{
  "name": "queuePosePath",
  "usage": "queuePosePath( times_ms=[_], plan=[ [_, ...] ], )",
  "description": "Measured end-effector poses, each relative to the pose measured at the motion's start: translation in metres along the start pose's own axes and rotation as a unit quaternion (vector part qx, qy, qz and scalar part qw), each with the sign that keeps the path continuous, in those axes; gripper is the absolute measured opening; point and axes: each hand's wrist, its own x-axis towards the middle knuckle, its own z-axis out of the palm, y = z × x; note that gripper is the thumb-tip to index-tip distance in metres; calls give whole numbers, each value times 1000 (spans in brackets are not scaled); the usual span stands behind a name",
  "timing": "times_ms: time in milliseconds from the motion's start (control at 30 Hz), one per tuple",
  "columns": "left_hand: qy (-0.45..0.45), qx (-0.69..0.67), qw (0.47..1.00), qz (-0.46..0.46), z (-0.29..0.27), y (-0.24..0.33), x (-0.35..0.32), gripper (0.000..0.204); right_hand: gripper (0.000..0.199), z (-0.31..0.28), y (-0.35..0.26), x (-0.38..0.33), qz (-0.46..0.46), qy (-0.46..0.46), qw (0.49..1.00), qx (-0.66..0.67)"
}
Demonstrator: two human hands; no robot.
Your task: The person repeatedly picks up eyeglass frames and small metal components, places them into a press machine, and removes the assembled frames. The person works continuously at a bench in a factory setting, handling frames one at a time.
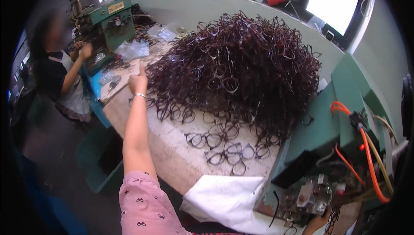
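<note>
Spectacle frames (258,62) heaped upper centre suggest much remains, finished ones indistinguishable; left hand (138,82) (centre-left), right hand (318,223) (lower right): grips unclear.

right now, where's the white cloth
In the head view, the white cloth lies low, just right of centre, at the near edge of the table, between the pink left sleeve and the green machine at right.

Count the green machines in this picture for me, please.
2: the back-left machine, beside a co-worker, and the front-right machine, by the person's right hand. Others may be hidden.
</note>
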Motion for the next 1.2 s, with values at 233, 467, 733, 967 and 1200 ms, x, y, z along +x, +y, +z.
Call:
queuePosePath(
  times_ms=[233,467,733,967,1200],
  plan=[
    [-269,-111,948,130,29,40,8,84,32,12,-90,-14,-35,97,980,-171],
    [-188,-303,918,171,33,46,-94,52,36,2,-36,-7,22,50,986,-160],
    [-173,-174,952,181,35,60,-184,65,38,-10,58,7,24,30,991,-127],
    [-319,-63,929,176,-41,57,-146,63,35,13,-70,-4,-24,115,976,-183],
    [-347,-101,932,-7,-92,15,-80,13,37,14,-52,-8,17,105,992,-61]
  ],
)
